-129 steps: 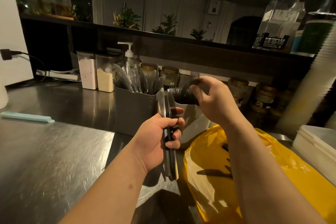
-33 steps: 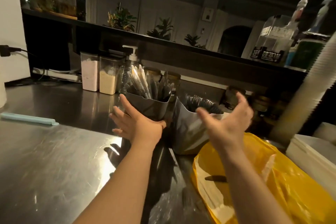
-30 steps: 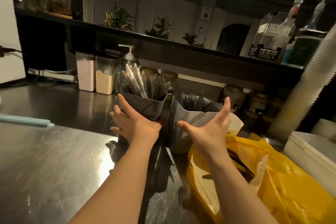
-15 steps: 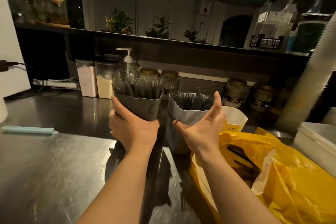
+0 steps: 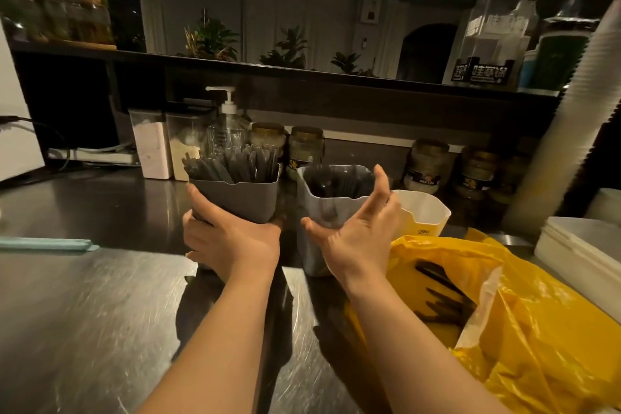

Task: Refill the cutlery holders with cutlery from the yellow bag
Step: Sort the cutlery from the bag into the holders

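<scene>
While the left hand (image 5: 232, 245) wraps its fingers round the dark holder (image 5: 242, 198) (full of black cutlery (image 5: 235, 165)), the right hand (image 5: 353, 235) lies spread wide against the pale holder (image 5: 332, 207). The yellow bag (image 5: 537, 329) sits just beside that wrist.

The left forearm (image 5: 225, 339) and right forearm (image 5: 393, 339) are bare as far as they show; the left hand (image 5: 232, 245) and right hand (image 5: 356, 239) are bare too.

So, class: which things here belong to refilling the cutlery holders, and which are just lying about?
Job: grey holder, white holder, yellow bag, black cutlery.
Lying about: pump bottle, jars, blue strip, measuring jug.
</scene>
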Demonstrator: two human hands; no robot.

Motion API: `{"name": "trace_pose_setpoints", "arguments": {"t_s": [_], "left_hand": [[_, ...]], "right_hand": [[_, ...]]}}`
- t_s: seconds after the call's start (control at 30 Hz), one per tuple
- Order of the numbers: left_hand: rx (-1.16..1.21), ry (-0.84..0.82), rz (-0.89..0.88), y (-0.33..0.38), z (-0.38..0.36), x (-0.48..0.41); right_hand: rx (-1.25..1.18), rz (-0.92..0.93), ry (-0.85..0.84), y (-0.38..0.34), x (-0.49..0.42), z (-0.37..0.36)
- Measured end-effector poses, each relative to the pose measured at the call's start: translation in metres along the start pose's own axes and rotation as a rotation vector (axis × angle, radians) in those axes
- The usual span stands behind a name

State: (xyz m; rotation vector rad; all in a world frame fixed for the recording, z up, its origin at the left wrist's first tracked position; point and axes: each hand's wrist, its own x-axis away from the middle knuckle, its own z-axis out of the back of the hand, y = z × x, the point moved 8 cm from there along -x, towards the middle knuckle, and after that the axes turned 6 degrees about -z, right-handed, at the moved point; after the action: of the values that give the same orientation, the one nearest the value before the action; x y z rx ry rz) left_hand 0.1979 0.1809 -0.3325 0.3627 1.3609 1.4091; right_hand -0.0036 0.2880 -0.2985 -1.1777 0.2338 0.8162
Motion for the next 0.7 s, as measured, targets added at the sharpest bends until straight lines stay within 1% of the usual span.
{"name": "trace_pose_setpoints", "arguments": {"t_s": [0.13, 0.2, 0.3, 0.33, 0.43, 0.5, 0.57, 0.6, 0.63, 0.67, 0.7], "left_hand": [[0.013, -0.004, -0.007, -0.002, -0.002, 0.003], [0.009, -0.008, -0.008, -0.003, -0.004, 0.003], [-0.002, -0.019, -0.021, -0.001, -0.006, 0.004], [0.001, -0.032, -0.025, 0.000, -0.006, 0.004], [0.044, -0.064, -0.022, 0.000, -0.004, 0.006], [0.056, -0.054, -0.053, 0.002, 0.000, 0.008], [0.029, -0.018, -0.138, 0.012, 0.009, 0.013], [0.050, 0.018, -0.227, 0.025, 0.015, 0.019], [0.091, 0.060, -0.357, 0.043, 0.023, 0.029], [0.143, 0.087, -0.507, 0.063, 0.029, 0.044], [0.212, 0.077, -0.647, 0.082, 0.033, 0.061]], "right_hand": [[0.003, -0.005, 0.006, -0.002, -0.001, -0.002], [0.012, -0.037, -0.008, -0.001, -0.001, -0.003], [0.102, -0.085, -0.015, -0.002, -0.002, -0.007], [0.133, -0.090, -0.040, -0.003, -0.003, -0.011], [0.162, -0.093, -0.200, -0.001, -0.002, -0.016], [0.088, 0.012, -0.236, -0.008, 0.002, 0.001], [-0.002, 0.118, -0.204, -0.018, 0.003, 0.039], [0.007, 0.157, -0.168, -0.020, -0.001, 0.063], [0.086, 0.193, -0.135, -0.018, -0.006, 0.088], [0.234, 0.219, -0.119, -0.012, -0.012, 0.110], [0.409, 0.225, -0.127, -0.001, -0.020, 0.126]]}}
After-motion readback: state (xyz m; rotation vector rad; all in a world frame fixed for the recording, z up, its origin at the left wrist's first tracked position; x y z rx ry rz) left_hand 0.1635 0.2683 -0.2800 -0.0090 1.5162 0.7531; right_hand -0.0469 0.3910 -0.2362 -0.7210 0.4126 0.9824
